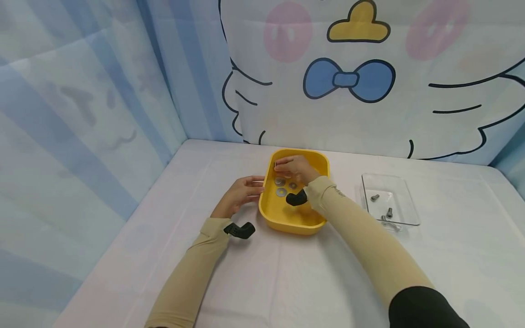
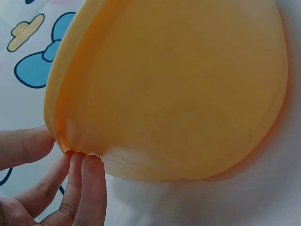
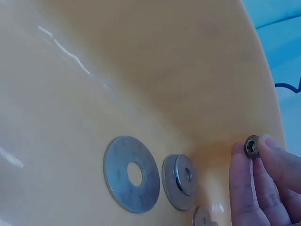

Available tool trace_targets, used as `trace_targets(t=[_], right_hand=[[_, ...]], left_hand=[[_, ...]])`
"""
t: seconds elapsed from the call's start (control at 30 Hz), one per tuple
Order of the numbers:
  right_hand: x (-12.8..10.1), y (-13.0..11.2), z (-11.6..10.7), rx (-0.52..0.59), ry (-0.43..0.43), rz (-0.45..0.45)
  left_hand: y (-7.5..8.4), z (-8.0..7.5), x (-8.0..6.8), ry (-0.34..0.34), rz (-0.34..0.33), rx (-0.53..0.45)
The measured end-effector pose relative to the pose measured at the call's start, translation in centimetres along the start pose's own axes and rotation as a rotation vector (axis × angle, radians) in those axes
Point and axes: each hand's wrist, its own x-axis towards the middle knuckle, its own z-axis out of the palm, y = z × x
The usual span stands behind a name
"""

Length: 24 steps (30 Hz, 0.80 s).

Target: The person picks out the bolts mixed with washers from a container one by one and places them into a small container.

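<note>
A yellow plastic tray (image 1: 316, 159) stands mid-table. My right hand (image 1: 295, 167) reaches into its far left corner, and thumb and fingers (image 3: 244, 188) pinch a small hex-socket bolt (image 3: 252, 147) just above the floor. On the tray floor beneath lie a large flat washer (image 3: 131, 173), a smaller pair stacked together (image 3: 181, 181) and part of another at the frame's edge. In the head view the washers (image 1: 280, 187) sit beside the hand. My left hand (image 1: 242, 193) rests outside the tray, its straight fingertips (image 2: 87, 165) touching the left wall (image 2: 178, 94) under the rim.
A clear shallow tray (image 1: 381, 182) to the right holds two bolts (image 1: 374, 197), with another small metal part by its near edge. Black wrist cameras (image 1: 242, 230) sit on both forearms. Printed fabric walls close off the left and back of the white-covered table (image 1: 287, 273).
</note>
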Motion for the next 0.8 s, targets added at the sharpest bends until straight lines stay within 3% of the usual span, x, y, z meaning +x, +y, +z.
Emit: trace_targets(t=[0.37,0.8], right_hand=[[-1.2,-1.1,-0.4,0.069,-0.083,-0.057],[-4.0,-2.0,-2.5,0.019,-0.170,-0.082]], left_hand=[[-0.1,0.0,0.1,0.008,-0.003,-0.001],[0.0,0.1,0.1,0.017,-0.022,0.006]])
